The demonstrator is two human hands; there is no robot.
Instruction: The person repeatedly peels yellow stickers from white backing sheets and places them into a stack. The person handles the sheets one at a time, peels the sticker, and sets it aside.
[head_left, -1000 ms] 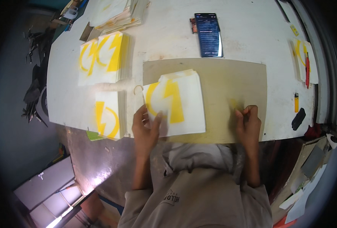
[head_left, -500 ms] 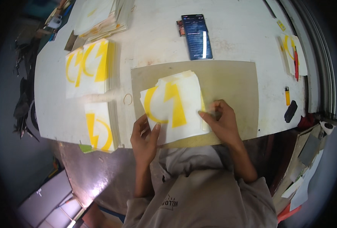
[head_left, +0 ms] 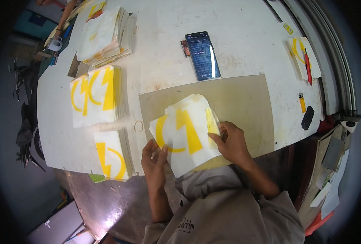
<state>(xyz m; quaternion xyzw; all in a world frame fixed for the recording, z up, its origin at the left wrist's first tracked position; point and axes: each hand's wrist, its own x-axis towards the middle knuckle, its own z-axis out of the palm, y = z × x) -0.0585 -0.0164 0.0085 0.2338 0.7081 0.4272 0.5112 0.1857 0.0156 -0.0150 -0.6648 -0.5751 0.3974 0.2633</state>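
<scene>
A small stack of white sheets (head_left: 184,162) printed with a yellow curve and bolt shape lies askew before me on a tan board (head_left: 245,97). My left hand (head_left: 153,160) holds the stack's left edge, thumb on top and fingers at the side. At the right edge, my right hand (head_left: 232,142) pinches the sheet margin between thumb and fingers. Beside that thumb, a narrow yellow strip (head_left: 211,122) lies along the top sheet's right side; whether it is a folded-over edge or a separate piece I cannot tell.
To the left stand piles of yellow-printed sheets (head_left: 93,97), a smaller pile (head_left: 111,156) and a taller white stack (head_left: 103,36). A phone (head_left: 202,55) lies beyond the board. At right are a red pen (head_left: 308,67) on sheets, a yellow lighter (head_left: 302,103) and a black object (head_left: 308,118).
The view has shifted, so the table sits lower in the picture. My right hand has closed on the sheets' right edge, and the yellow strip now shows on top of the sheet.
</scene>
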